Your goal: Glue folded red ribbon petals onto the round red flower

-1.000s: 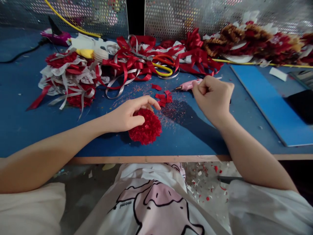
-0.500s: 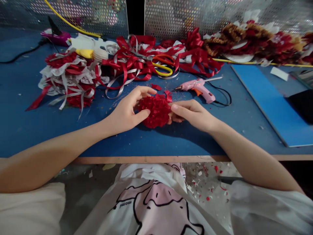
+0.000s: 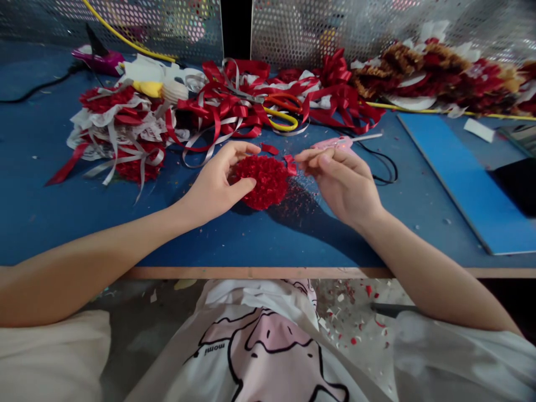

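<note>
A round, ruffled red fabric flower (image 3: 268,181) sits low over the blue tabletop. My left hand (image 3: 220,181) is curled around its left side, the thumb on the near face and the fingers behind the far edge. Up and to the right of the flower, apart from it, is my right hand (image 3: 341,178), its thumb and fingertips pinched together; whatever may be between them is too small to make out. Cut red ribbon pieces (image 3: 290,165) lie just left of those fingertips. Behind the right hand, a pink glue gun (image 3: 335,143) is partly covered.
Tangled red and grey ribbons (image 3: 218,111) and scissors with orange and yellow handles (image 3: 282,120) lie at the back. White lace and red rosettes (image 3: 121,131) are piled at left. A bright blue board (image 3: 464,184) rests at right, below brown and red fabric trims (image 3: 435,72).
My right hand has let go of the flower's right side and moved up and right, in front of the glue gun. The left hand still holds the flower, which has shifted slightly upward.
</note>
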`<state>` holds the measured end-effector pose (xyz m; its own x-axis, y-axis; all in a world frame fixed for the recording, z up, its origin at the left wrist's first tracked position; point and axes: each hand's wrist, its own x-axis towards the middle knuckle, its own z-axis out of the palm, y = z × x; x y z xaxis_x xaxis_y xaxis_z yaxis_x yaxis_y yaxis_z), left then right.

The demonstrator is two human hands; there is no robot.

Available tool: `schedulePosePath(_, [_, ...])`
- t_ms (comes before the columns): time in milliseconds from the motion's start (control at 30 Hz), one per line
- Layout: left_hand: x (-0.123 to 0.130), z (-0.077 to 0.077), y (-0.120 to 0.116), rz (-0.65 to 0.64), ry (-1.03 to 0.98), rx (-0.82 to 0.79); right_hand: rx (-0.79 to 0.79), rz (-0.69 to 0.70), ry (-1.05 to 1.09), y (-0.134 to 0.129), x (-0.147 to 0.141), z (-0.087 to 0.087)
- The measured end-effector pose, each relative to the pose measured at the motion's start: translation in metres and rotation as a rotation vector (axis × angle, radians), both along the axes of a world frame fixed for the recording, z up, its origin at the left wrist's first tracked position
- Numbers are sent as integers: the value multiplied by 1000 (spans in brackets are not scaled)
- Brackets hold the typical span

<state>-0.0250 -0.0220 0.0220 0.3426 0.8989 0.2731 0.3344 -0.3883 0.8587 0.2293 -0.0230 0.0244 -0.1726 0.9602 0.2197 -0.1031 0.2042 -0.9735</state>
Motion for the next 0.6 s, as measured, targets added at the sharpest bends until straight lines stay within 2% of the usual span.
schedulePosePath(100, [1,-2,0,-3,-1,-8,-114,109,153,-7,-3,12])
schedulePosePath(200, [1,-3,1,18,-8,-4,-228,101,89,-10,-2,19])
schedulePosePath(267, [1,-4,1,23,-28,-3,-267,71,19,-8,0,17])
schedulePosePath(400, [2,-7,2,4,-120,9,-213,32,-218,-6,1,3])
schedulePosePath(500, [5,-7,0,8,-152,17,-156,122,-384,-12,-5,-3])
schedulePosePath(600, [6,-7,-2,-9,-159,16,-53,154,-433,-19,-14,-4])
